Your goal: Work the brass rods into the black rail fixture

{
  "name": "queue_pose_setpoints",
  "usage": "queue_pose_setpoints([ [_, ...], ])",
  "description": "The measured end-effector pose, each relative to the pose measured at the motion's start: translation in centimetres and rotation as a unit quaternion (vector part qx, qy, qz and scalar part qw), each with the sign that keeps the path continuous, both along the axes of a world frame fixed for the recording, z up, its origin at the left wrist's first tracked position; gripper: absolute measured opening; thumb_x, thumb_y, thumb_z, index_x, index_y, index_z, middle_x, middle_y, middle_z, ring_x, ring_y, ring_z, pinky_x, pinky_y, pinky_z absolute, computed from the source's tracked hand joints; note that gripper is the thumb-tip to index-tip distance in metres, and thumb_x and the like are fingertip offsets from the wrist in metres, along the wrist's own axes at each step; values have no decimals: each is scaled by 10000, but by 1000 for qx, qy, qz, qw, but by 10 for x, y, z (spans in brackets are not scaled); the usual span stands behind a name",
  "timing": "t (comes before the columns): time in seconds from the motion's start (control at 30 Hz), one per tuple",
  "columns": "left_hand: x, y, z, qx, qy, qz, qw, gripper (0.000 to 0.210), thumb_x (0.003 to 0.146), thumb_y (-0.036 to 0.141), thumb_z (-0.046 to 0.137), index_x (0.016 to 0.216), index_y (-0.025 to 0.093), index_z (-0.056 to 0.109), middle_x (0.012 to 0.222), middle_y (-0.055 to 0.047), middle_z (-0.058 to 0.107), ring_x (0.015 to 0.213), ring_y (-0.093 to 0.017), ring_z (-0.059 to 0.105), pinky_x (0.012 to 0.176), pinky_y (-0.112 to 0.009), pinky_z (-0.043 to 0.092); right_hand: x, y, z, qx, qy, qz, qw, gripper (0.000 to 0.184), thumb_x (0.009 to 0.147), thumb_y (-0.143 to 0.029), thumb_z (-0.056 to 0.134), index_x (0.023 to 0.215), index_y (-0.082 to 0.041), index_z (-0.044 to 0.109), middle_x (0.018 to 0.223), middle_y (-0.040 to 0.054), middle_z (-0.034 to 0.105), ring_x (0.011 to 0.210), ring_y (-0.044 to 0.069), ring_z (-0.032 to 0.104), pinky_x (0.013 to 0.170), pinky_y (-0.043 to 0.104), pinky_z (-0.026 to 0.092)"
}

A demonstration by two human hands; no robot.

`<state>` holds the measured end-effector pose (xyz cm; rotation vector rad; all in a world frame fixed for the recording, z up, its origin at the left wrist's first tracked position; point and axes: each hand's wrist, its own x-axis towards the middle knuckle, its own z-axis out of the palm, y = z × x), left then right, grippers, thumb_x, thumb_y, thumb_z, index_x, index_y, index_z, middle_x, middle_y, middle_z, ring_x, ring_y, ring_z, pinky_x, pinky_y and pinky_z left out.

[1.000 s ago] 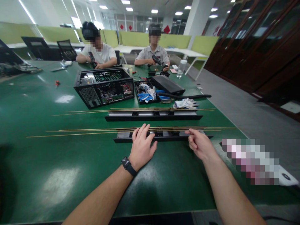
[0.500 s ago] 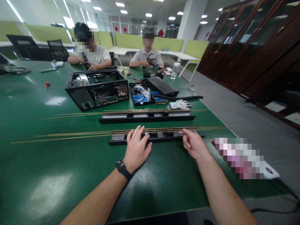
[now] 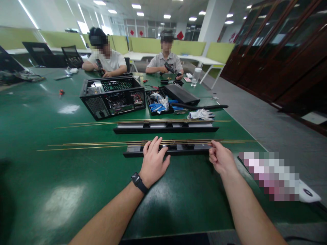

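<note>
My left hand [image 3: 154, 160], with a dark watch [image 3: 139, 182] on the wrist, lies with fingers spread over several thin golden rods [image 3: 89, 144]. These rods rest lengthwise across the near black-and-silver rail [image 3: 134, 148] and stick out far past its left end. At the rail's right end my right hand [image 3: 221, 158] is closed, thumb and forefinger pinching one rod; the exact grip is partly hidden by the fingers. Behind lies a second similar rail [image 3: 166, 130], with more golden rods [image 3: 84, 124] along its top.
An open black computer case [image 3: 112, 102] stands back left, beside a tray of gloves [image 3: 158, 103]. White gloves [image 3: 200, 114] lie behind the rear rail. A white power strip [image 3: 309, 192], partly blurred, is at right. Two people sit across the green table [image 3: 102, 200], holding dark tools.
The view has shifted slightly. My right hand has moved a little to the right, and the nearest rod has slid right beneath my left hand, which stays over the rail.
</note>
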<state>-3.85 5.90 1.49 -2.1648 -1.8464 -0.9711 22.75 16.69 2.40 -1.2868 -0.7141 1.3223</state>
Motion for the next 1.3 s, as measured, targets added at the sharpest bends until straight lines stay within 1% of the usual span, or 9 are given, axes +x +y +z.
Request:
queue_pose_setpoints([
  [0.1,0,0,0,2,-4,-1,1000,235,945,297,617,1153,230,706,1516,-141,534,1481,-322,415,1209,-574,307,-1,-1,1,5,6,33,999,234,797,-357,782,807,-182,626,456,-44,529,268,49,299,266,173,188],
  [0.17,0,0,0,2,-4,-1,1000,235,945,298,620,1153,231,706,1516,-141,534,1481,-322,415,1208,-574,308,0,-1,1,8,2,32,999,249,793,-369,794,813,-186,626,448,-50,513,267,51,299,267,176,187],
  [0.3,0,0,0,-3,1,0,1000,235,949,302,614,1153,228,704,1521,-138,527,1486,-317,408,1215,-564,300,3,3,-1,9,-18,-36,999,253,812,-391,774,796,-193,618,448,-54,501,271,57,317,265,177,199],
  [0.4,0,0,0,-3,2,1,1000,234,948,303,615,1150,228,704,1521,-138,527,1487,-317,406,1215,-565,298,3,3,-2,5,-27,-52,998,243,826,-390,757,792,-188,625,451,-48,515,273,55,313,265,172,191],
  [0.63,0,-1,1,-8,0,1,1000,238,949,299,616,1157,221,701,1524,-146,524,1486,-316,405,1213,-565,298,-4,-4,1,-3,-17,70,997,304,770,-400,821,829,-144,668,466,-31,545,273,39,304,272,162,172],
  [0.7,0,-1,1,-8,0,1,1000,237,948,297,615,1156,224,702,1521,-145,527,1485,-317,406,1211,-565,300,-4,-4,2,-2,-14,57,998,294,762,-386,824,817,-142,669,460,-35,534,274,39,306,272,162,171],
  [0.87,0,0,0,-6,-2,1,1000,244,948,299,615,1164,227,701,1521,-142,526,1487,-317,404,1213,-567,295,0,-1,2,7,-21,-27,999,257,780,-374,796,773,-174,635,447,-48,503,276,52,320,268,171,194],
  [1.1,0,0,1,-4,-2,0,1000,238,945,299,620,1157,231,702,1517,-142,531,1483,-319,410,1209,-574,301,-3,-2,0,5,-28,45,999,289,771,-401,817,808,-167,651,460,-29,539,271,46,303,271,168,173],
  [1.3,0,0,0,-7,3,0,1000,245,947,301,618,1165,226,702,1522,-143,526,1487,-313,405,1214,-567,296,2,1,1,14,-23,-29,999,251,792,-376,782,778,-178,628,455,-46,506,277,54,320,265,177,197],
])
